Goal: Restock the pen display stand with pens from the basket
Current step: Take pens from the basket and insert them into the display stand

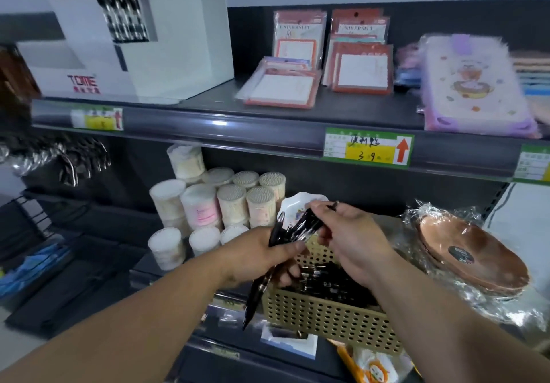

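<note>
You're gathering stock: left hand (pixel 259 259) grips black pens (pixel 276 230) above the basket (pixel 327 320), right hand (pixel 352 241) pinches another pen (pixel 313 222); next, lift them to the pen display stand (pixel 166 55) at the upper shelf's left end.

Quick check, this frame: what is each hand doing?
Left hand: grips a bunch of black pens.
Right hand: pinches a pen above the basket.

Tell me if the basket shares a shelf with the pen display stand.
No, the pen display stand is on the shelf above the basket.
</note>
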